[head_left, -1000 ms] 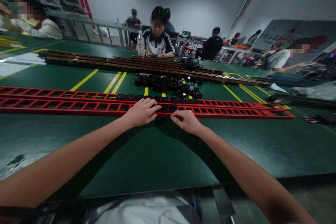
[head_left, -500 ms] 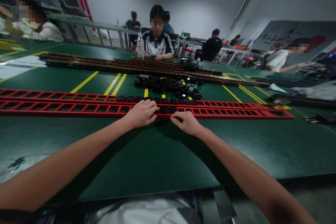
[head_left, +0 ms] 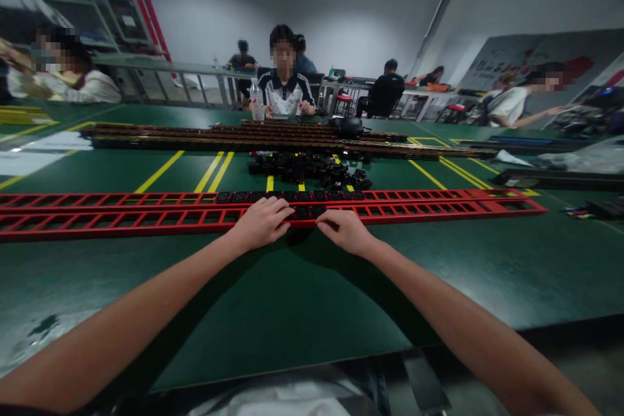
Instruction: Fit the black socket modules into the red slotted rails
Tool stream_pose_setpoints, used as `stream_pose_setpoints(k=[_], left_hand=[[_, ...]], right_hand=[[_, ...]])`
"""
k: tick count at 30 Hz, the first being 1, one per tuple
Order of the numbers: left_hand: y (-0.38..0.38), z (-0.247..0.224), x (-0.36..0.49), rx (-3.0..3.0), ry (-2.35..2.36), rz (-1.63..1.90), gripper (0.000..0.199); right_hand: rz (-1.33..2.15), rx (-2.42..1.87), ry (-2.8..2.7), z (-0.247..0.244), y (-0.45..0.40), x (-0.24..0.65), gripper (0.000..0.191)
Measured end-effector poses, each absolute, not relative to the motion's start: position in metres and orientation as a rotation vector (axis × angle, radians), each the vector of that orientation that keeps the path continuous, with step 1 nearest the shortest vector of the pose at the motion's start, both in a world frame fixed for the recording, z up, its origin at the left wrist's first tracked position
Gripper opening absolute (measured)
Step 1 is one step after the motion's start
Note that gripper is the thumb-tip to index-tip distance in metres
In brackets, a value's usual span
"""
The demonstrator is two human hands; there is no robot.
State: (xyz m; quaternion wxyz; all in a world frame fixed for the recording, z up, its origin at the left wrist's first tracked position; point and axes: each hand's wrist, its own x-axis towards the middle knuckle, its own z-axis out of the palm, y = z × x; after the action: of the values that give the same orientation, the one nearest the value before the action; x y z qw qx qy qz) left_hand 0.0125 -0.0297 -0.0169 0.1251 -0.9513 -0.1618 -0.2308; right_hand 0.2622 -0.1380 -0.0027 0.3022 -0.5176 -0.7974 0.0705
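A long red slotted frame [head_left: 414,209] with two ladder-like rows lies across the table in front of me. Several black square socket modules [head_left: 305,195] sit in the middle of its far row, and others show in the near row between my hands. My left hand [head_left: 262,222] is closed over the near row, its fingers on top and thumb at the front edge, covering some slots. With thumb and forefinger pressed together, my right hand [head_left: 345,231] grips the front edge just right of those modules. Anything small inside either grip is hidden.
A heap of black parts with cables [head_left: 307,169] lies behind the frame. Beyond it are long dark strips [head_left: 209,136] and a water bottle [head_left: 257,101]. A person [head_left: 285,88] sits opposite; others are at both sides. Plastic wrap [head_left: 580,155] lies right.
The camera view has tilted, so the frame and table appear slightly lower. Both hands keep nearly the same hold on the red frame. The person opposite has raised a hand slightly.
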Motion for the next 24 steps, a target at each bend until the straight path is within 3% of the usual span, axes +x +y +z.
stream_pose_setpoints(k=[9, 14, 24], left_hand=[[-0.032, -0.019, 0.012, -2.701, -0.488, -0.625, 0.031], [-0.031, -0.024, 0.012, -2.648, -0.487, -0.666, 0.028], [-0.024, -0.032, 0.007, -2.608, -0.454, -0.720, 0.034]], right_hand=[[-0.041, -1.734, -2.025, 0.001, -0.136, 0.264, 0.014], [-0.161, -1.881, -2.179, 0.006, -0.140, 0.260, 0.029], [-0.070, -1.882, -2.285, 0.007, -0.136, 0.265, 0.031]])
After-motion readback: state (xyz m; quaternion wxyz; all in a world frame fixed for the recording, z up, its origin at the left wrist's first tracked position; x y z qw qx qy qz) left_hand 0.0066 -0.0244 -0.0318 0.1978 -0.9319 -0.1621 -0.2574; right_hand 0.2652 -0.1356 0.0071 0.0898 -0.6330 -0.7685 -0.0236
